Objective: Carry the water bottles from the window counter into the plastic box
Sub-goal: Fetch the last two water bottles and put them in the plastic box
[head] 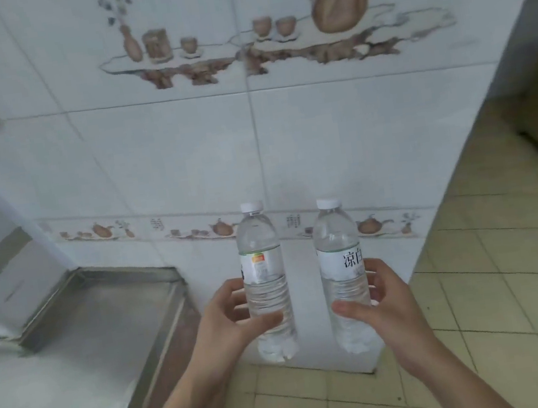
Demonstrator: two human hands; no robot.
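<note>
Steel counter and tiled floor

A steel-edged counter (74,352) with a pale top fills the lower left; a shallow raised metal rim (98,279) frames its far section against the wall. Beside it, yellowish floor tiles (485,329) run to the right.

Tiled wall (286,139) blocks straight ahead; steel counter (103,317) at left; open floor (514,290) to right.
</note>
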